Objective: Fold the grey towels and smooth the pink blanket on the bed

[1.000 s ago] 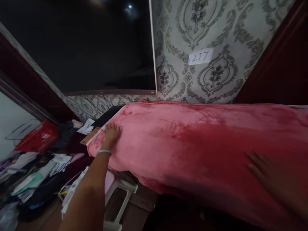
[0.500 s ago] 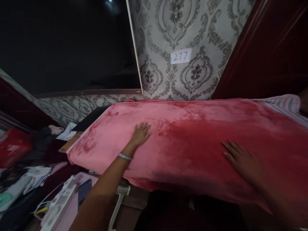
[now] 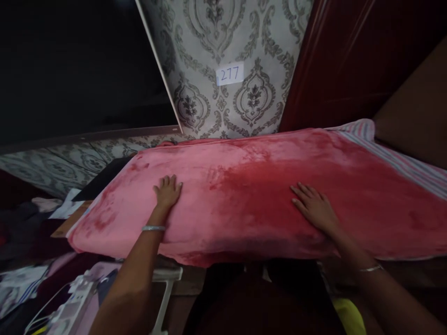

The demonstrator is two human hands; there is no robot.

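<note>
A pink and red plush blanket [image 3: 223,209] lies spread in front of me, its surface mostly smooth. On its pale pink left part rests my left hand [image 3: 167,191], palm down with the fingers spread; a light band circles that wrist. My right hand [image 3: 316,207] lies flat on the darker red part, fingers stretched out, with a thin bracelet on the wrist. Neither hand holds anything. At the far right the blanket's edge shows a striped border [image 3: 394,160], part of it folded up.
A large dark screen [image 3: 80,70] stands behind on the left, beside patterned wallpaper with a paper label [image 3: 229,73] reading 277. Dark red wood panelling [image 3: 335,65] rises at the right. Lower left are a power strip [image 3: 75,298], clothes and a white metal frame [image 3: 165,288].
My left hand has slid left over the blanket. The right hand has shifted slightly left and away from me. The camera view has turned to the right.
</note>
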